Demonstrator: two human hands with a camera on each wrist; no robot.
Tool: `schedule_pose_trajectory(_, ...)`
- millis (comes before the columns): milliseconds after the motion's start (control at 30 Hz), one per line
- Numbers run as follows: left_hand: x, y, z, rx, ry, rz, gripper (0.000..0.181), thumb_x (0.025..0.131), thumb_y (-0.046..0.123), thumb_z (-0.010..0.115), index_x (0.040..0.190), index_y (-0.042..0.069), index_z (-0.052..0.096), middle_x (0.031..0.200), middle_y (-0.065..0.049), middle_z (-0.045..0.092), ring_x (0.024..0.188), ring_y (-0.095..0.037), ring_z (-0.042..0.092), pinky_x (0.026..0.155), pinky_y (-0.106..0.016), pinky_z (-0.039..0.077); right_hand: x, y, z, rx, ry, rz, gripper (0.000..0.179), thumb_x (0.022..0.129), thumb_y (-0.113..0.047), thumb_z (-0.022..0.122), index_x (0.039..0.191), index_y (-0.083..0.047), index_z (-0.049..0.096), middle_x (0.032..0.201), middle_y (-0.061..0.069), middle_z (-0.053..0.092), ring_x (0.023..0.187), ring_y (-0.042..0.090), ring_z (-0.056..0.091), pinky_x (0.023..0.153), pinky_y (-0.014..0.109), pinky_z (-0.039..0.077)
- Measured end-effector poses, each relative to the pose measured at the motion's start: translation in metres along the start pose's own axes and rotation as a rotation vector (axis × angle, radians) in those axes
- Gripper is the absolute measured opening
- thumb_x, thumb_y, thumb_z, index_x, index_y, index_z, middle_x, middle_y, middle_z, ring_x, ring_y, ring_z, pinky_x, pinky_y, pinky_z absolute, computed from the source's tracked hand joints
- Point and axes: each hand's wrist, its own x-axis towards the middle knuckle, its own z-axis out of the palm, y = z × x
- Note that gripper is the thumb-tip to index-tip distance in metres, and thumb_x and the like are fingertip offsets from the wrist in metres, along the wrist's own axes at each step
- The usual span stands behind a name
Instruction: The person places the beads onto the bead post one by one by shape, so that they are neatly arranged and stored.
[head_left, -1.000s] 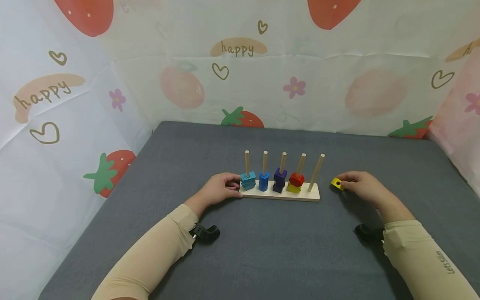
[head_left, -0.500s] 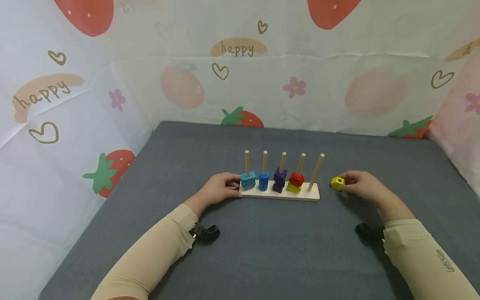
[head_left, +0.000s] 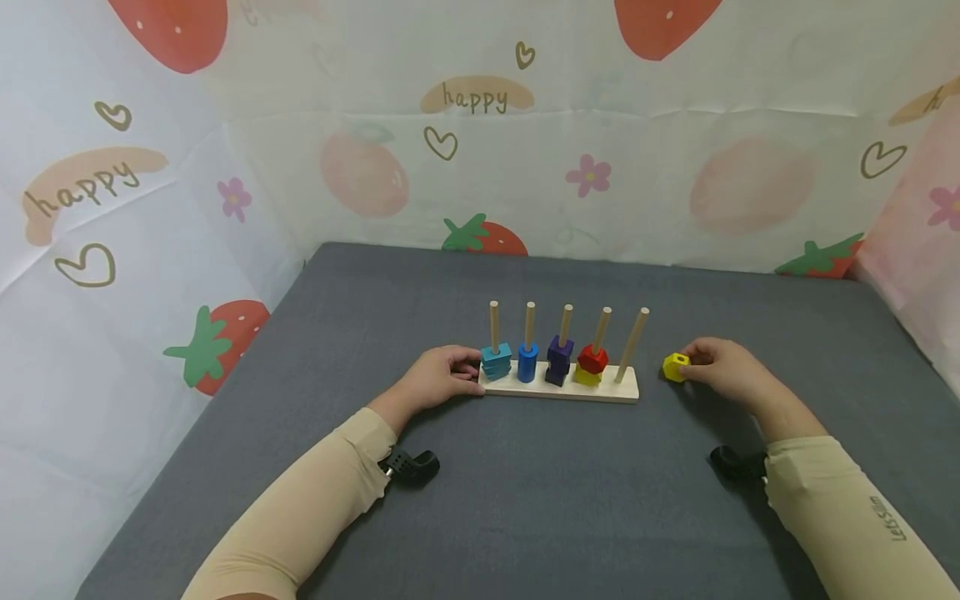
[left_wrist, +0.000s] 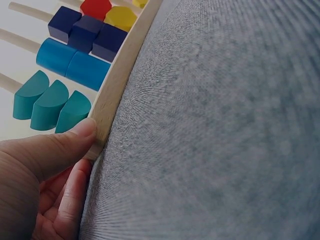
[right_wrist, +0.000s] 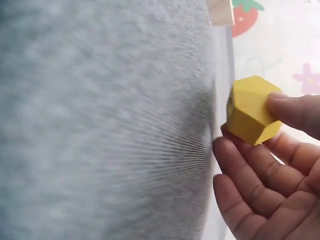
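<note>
A wooden peg board (head_left: 558, 391) with several upright pegs lies on the grey table. My left hand (head_left: 438, 373) grips its left end, the thumb (left_wrist: 75, 135) against the board's edge and the other fingers bent at the end. Stacked on the pegs are teal half-round blocks (head_left: 496, 362), blue cylinders (head_left: 528, 364), purple blocks (head_left: 558, 360), and a red block (head_left: 592, 360) over yellow (head_left: 588, 377). The rightmost peg (head_left: 632, 346) is bare. Right of the board, my right hand (head_left: 723, 364) pinches a yellow faceted block (right_wrist: 252, 107) with a hole, between thumb and fingers.
Grey cloth (head_left: 555, 500) covers the table. Behind and at both sides hangs a pale curtain (head_left: 555, 192) printed with strawberries and hearts. A black strap (head_left: 412, 468) is worn at the left wrist, another black strap (head_left: 738, 464) at the right.
The right hand has turned the yellow block, so its holed face now points upward instead of toward the front. The left hand and the peg board have stayed in place.
</note>
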Motion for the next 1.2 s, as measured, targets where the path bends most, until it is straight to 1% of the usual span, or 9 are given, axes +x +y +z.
schedule_pose_trajectory(167,0.001,0.000,0.000,-0.009,-0.001,-0.002,0.051,0.072,0.019,0.079,0.119,0.011,0.060,0.100,0.000,0.063,0.091,-0.009,0.059,0.081,-0.022,0.049,0.000,-0.008,-0.010,0.058,0.028,0.002,0.037,0.092,-0.028,0.055,0.113,0.002,0.052,0.112,0.021,0.056,0.094,0.030,0.054,0.079,0.041,0.048)
schedule_pose_trajectory(333,0.001,0.000,0.000,0.000,-0.003,-0.010,0.052,0.072,0.020,0.078,0.120,0.010,0.060,0.101,0.000,0.063,0.091,-0.009,0.059,0.081,-0.023,0.049,-0.003,-0.028,-0.023,0.097,0.084,-0.037,0.043,0.094,-0.032,0.051,0.121,0.001,0.047,0.119,0.024,0.052,0.102,0.036,0.053,0.089,0.050,0.043)
schedule_pose_trajectory(500,0.001,-0.001,0.000,0.008,-0.002,-0.020,0.052,0.073,0.020,0.078,0.120,0.011,0.060,0.101,0.000,0.062,0.091,-0.009,0.059,0.081,-0.023,0.049,-0.009,-0.056,-0.040,0.108,0.151,-0.089,0.048,0.094,-0.035,0.050,0.125,0.000,0.044,0.124,0.023,0.050,0.106,0.035,0.051,0.091,0.050,0.041)
schedule_pose_trajectory(667,0.001,-0.002,0.000,0.011,0.004,-0.016,0.053,0.073,0.020,0.078,0.121,0.011,0.059,0.101,0.000,0.062,0.092,-0.009,0.058,0.081,-0.023,0.049,-0.016,-0.082,-0.056,0.133,0.180,-0.140,0.054,0.093,-0.038,0.049,0.130,0.000,0.040,0.128,0.021,0.046,0.111,0.034,0.049,0.095,0.048,0.039)
schedule_pose_trajectory(767,0.001,-0.001,-0.001,0.014,0.005,-0.012,0.053,0.072,0.020,0.078,0.121,0.011,0.059,0.101,0.000,0.062,0.092,-0.009,0.058,0.081,-0.024,0.049,-0.020,-0.094,-0.060,0.125,0.200,-0.180,0.052,0.094,-0.037,0.048,0.130,-0.001,0.041,0.127,0.017,0.048,0.111,0.029,0.050,0.095,0.043,0.041)
schedule_pose_trajectory(900,0.001,-0.001,-0.001,0.010,0.004,-0.013,0.053,0.072,0.020,0.078,0.121,0.011,0.060,0.101,0.000,0.062,0.092,-0.009,0.058,0.081,-0.024,0.049,-0.024,-0.108,-0.058,0.109,0.228,-0.242,0.045,0.093,-0.032,0.051,0.127,-0.003,0.046,0.122,0.013,0.052,0.107,0.020,0.052,0.087,0.023,0.045)
schedule_pose_trajectory(1000,0.002,-0.001,-0.001,0.005,0.002,-0.014,0.052,0.072,0.020,0.078,0.120,0.011,0.060,0.102,0.000,0.062,0.092,-0.009,0.058,0.081,-0.023,0.049,-0.024,-0.115,-0.053,0.114,0.237,-0.289,0.040,0.093,-0.027,0.053,0.124,-0.003,0.049,0.117,0.012,0.054,0.101,0.014,0.055,0.079,0.011,0.043)
schedule_pose_trajectory(1067,0.002,0.000,0.000,0.001,0.000,-0.018,0.052,0.072,0.020,0.078,0.120,0.011,0.060,0.102,0.000,0.062,0.092,-0.009,0.059,0.081,-0.023,0.049,-0.024,-0.120,-0.048,0.123,0.236,-0.313,0.036,0.092,-0.024,0.055,0.121,-0.003,0.051,0.114,0.011,0.056,0.097,0.012,0.056,0.076,0.008,0.042)
schedule_pose_trajectory(1200,0.001,0.000,0.000,0.005,-0.003,-0.021,0.052,0.072,0.020,0.078,0.120,0.011,0.060,0.101,0.000,0.063,0.092,-0.009,0.059,0.081,-0.023,0.049,-0.024,-0.128,-0.038,0.136,0.204,-0.337,0.031,0.090,-0.020,0.058,0.117,-0.005,0.054,0.110,0.011,0.058,0.095,0.016,0.058,0.076,0.012,0.045)
